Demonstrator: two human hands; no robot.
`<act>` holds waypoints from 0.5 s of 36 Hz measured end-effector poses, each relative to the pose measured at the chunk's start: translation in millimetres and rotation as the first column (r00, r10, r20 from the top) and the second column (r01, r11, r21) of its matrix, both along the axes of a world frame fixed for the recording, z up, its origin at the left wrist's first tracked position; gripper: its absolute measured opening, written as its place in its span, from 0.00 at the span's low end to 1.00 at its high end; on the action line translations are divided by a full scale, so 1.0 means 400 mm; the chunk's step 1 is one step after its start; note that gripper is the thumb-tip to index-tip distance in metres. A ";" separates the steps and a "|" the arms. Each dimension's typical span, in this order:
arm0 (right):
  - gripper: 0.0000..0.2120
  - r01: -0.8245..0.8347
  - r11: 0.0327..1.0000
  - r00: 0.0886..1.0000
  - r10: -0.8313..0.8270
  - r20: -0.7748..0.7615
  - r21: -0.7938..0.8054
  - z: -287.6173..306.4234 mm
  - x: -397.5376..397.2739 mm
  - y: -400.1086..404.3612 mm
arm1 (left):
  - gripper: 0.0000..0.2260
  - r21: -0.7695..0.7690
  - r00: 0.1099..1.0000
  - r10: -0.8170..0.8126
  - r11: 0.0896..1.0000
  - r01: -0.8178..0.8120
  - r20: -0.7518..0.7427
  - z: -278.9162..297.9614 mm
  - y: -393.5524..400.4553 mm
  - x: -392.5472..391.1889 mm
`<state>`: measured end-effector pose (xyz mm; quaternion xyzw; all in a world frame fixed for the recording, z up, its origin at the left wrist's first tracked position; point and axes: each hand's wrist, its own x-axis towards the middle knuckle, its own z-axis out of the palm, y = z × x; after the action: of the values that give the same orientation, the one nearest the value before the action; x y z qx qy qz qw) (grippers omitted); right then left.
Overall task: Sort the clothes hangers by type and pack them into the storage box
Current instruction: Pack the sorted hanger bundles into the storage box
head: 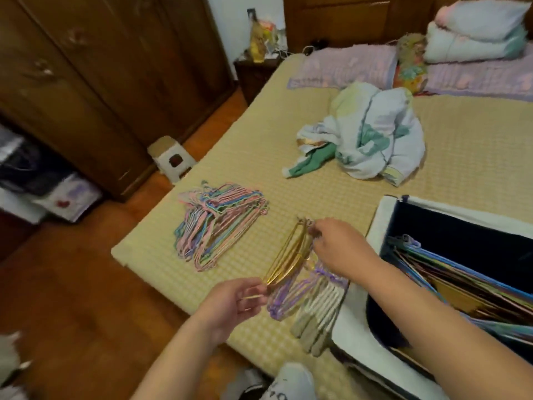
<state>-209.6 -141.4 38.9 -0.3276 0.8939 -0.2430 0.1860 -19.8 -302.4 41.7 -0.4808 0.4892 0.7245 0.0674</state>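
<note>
A bundle of gold hangers (288, 256) hangs just above the bed mat (259, 145). My right hand (337, 245) pinches its hooks at the top, and my left hand (233, 301) grips its lower end. Under the bundle lie purple hangers (284, 295) and white hangers (320, 313) on the mat. A pile of pink, blue and green wire hangers (215, 223) lies to the left. The storage box (375, 226), dark inside with a white rim, stands at the right and holds several coloured hangers (450, 272).
A crumpled quilt (372, 131) lies on the middle of the bed, with pillows (346, 67) and folded bedding (473, 33) at its head. A wooden wardrobe (101, 82) and a small stool (171, 157) stand on the floor to the left.
</note>
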 end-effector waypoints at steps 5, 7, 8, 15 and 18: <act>0.15 -0.073 0.996 0.996 0.069 0.062 0.055 -0.073 0.053 -0.268 | 0.13 0.065 0.994 0.107 0.992 -0.109 0.038 -0.075 -0.232 0.051; 0.15 -0.080 0.992 0.992 0.070 0.109 0.094 -0.126 0.062 -0.395 | 0.12 0.097 0.991 0.124 0.987 -0.129 0.053 -0.124 -0.347 0.056; 0.15 -0.074 0.991 0.989 0.059 0.133 0.110 -0.162 0.066 -0.465 | 0.11 0.112 0.990 0.129 0.984 -0.135 0.061 -0.151 -0.410 0.058; 0.13 0.041 0.960 0.892 -0.161 0.422 0.278 -0.439 0.108 -0.894 | 0.06 0.135 0.978 0.085 0.984 -0.112 0.191 -0.410 -0.849 0.051; 0.13 0.052 0.942 0.844 -0.219 0.489 0.332 -0.499 0.121 -1.002 | 0.05 0.094 0.973 0.066 0.992 -0.089 0.220 -0.458 -0.991 0.031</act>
<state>-161.2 -542.2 -160.7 -0.1524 0.8579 -0.1936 0.4509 -7.3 -698.8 -141.7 -0.5713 0.4218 0.6943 0.1166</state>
